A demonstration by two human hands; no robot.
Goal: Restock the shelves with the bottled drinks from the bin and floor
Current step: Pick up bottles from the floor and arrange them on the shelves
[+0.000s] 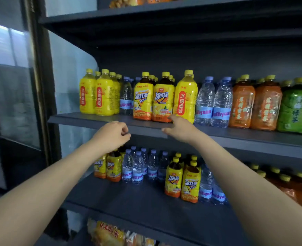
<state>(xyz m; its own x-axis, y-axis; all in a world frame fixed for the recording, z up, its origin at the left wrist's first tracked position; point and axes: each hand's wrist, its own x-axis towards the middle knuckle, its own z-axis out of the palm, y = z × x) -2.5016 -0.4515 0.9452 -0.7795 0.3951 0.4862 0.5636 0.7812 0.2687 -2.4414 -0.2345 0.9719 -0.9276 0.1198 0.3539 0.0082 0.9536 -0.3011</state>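
Bottled drinks stand in rows on the middle shelf: yellow pear drinks, iced tea bottles, water bottles, orange-labelled tea and green tea. My right hand reaches over the shelf edge with straight fingers. Its fingertips are at the base of an iced tea bottle and a single yellow pear drink. My left hand hovers in front of the shelf edge with curled fingers and holds nothing. The lower shelf carries more iced tea and water.
An empty dark shelf runs above the drinks. Snack packs lie on the bottom shelf. A glass door and dark frame stand to the left. The front half of the lower shelf is bare.
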